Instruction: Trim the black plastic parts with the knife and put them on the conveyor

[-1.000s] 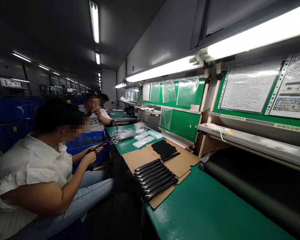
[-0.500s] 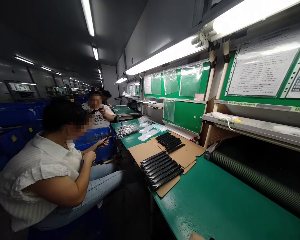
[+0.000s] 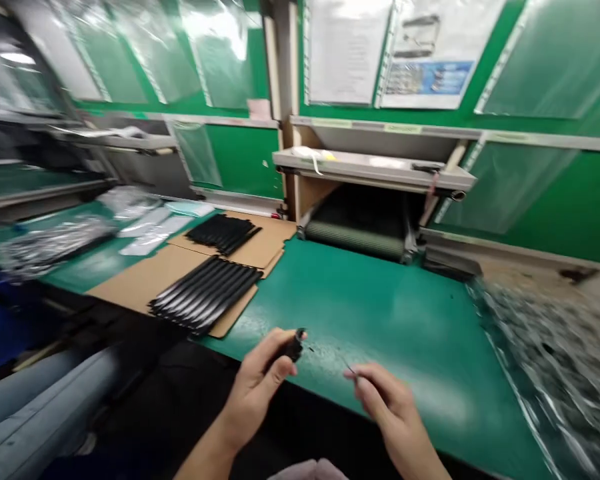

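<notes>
While our left hand (image 3: 254, 387) grips a short black piece (image 3: 295, 347) at the near edge of the worktop (image 3: 350, 293), our right hand (image 3: 391, 403) pinches a thin rod (image 3: 349, 367) farther right.

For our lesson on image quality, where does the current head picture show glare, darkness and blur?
Head view: white glare washes over a clear sleeve at upper left; the green tabletop carries pale reflections, with darkness below its front edge; print on the posted sheets is unreadably blurred; the shiny pile at far left looks smeared; the left hand and right hand look somewhat clearer.
</notes>
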The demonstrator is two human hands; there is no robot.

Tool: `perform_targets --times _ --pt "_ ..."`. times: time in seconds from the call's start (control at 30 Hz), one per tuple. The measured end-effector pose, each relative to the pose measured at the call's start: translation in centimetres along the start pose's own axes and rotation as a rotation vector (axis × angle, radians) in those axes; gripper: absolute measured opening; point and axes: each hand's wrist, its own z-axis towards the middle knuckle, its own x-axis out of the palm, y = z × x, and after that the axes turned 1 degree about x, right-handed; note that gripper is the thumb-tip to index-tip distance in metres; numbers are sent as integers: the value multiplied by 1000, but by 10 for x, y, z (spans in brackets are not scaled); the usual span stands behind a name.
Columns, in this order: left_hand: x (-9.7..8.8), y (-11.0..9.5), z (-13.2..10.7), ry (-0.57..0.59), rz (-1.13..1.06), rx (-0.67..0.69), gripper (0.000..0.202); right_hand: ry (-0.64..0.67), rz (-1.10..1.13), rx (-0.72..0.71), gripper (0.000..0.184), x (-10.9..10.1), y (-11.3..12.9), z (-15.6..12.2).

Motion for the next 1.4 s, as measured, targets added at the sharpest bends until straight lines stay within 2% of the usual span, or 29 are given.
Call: perform_targets --times 0.1,0.2,0.4,0.57,0.73,0.93,1.03,1.17,1.3,1.4 --pt "-4 -8 -1 59 28 24 31 68 48 -204 34 5 13 29" --pt "-7 -9 -7 91 32 16 32 141 93 -287 31 11 29 41" --pt "-8 -5 -9 93 20 29 31 244 228 -250 32 12 39 43" --pt "0 -7 -4 97 4 21 33 315 346 -200 35 6 45 42" --pt "13 -12 -6 13 -60 6 31 324 378 -154 32 5 45 43" --pt "8 0 -12 -156 44 -27 30 202 137 -257 32 13 42 44" --pt "7 3 -14 -150 144 69 31 119 1 -291 31 19 36 50" --pt "12 -1 -12 -218 295 280 32 -29 -133 -177 30 24 24 62" --pt "8 2 -4 -394 468 336 32 59 16 -196 33 27 24 60" --pt "4 5 1 -467 565 405 32 138 125 -212 36 28 34 52"
